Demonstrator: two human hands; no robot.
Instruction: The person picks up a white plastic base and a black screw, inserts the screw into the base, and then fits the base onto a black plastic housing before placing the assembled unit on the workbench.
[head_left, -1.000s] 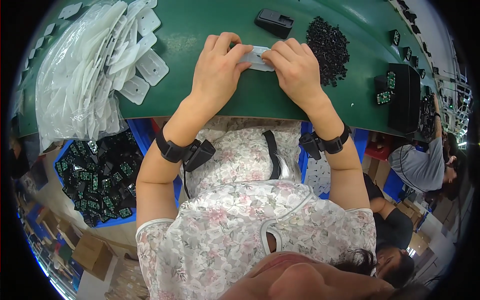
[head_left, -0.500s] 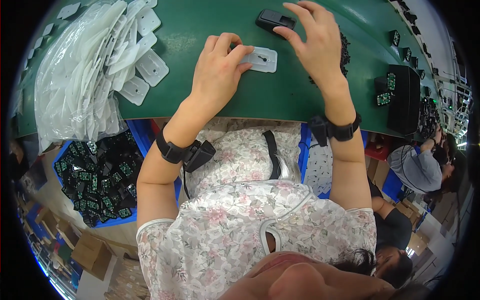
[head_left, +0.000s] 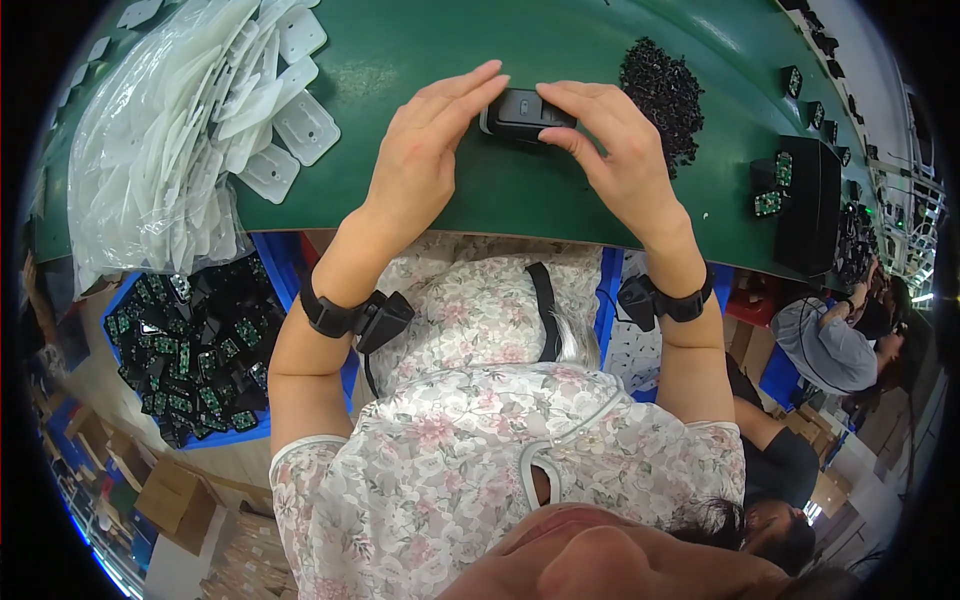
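A black rectangular plastic block (head_left: 522,112) with a recess in its top lies on the green table in front of me. My right hand (head_left: 612,140) grips its right end, thumb on the near side and fingers on the far side. At the block's left end, my left hand (head_left: 422,140) has its fingers stretched out together, the tips close to or touching the block; its thumb is hidden. A thin pale edge shows along the block's left side. The white plastic plate from before is no longer visible, and I cannot tell whether it lies beneath the block.
A pile of small black parts (head_left: 662,95) lies right of the block. White plates in a clear bag (head_left: 160,150) cover the table's left. A blue bin (head_left: 250,435) of circuit boards stands below. At right are a black box (head_left: 808,205) and a person in grey (head_left: 830,345).
My right hand has brought the black block nearer and left, to where the white plate was. My left hand's pinch on the plate has given way to straightened fingers beside the block.
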